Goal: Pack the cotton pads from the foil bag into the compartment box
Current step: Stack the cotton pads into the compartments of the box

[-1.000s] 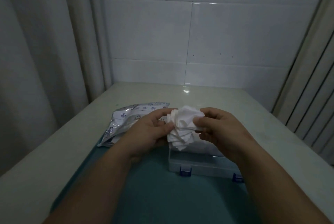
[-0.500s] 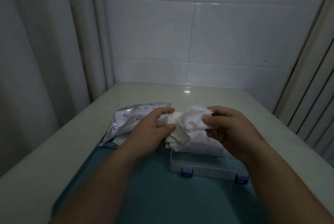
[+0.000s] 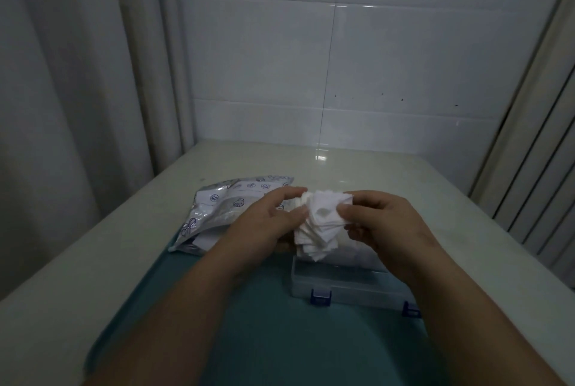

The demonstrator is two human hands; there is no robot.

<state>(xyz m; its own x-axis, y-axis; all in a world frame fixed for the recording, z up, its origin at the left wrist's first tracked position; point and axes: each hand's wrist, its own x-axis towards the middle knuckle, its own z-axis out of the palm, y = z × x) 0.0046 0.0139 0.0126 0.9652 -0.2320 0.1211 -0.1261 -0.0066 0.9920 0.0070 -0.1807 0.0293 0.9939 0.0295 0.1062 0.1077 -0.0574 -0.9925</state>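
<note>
You have a thick, ragged stack of cotton pads (image 3: 320, 227) held just above the far left corner of the compartment box (image 3: 342, 287). Your left hand (image 3: 264, 225) grips the stack from the side away from the box, thumb and fingers curled round it. Your right hand (image 3: 384, 223), over the back of the box, pinches the topmost pads between thumb and fingertips, as if to square them or peel some off.

The box sits on a teal mat (image 3: 249, 339) on the worktop (image 3: 404, 174), its two blue latches facing you. The foil bag (image 3: 224, 211) lies to the left of the box and a little further from you, mouth toward you, with something white showing inside.

By my reading you are early to midway. One batch is out of the bag but not yet in any compartment. Your hands and the stack hide the inside of the box, so I cannot tell whether any pads are already packed. What seems left is seating this stack, then emptying the rest of the bag.
</note>
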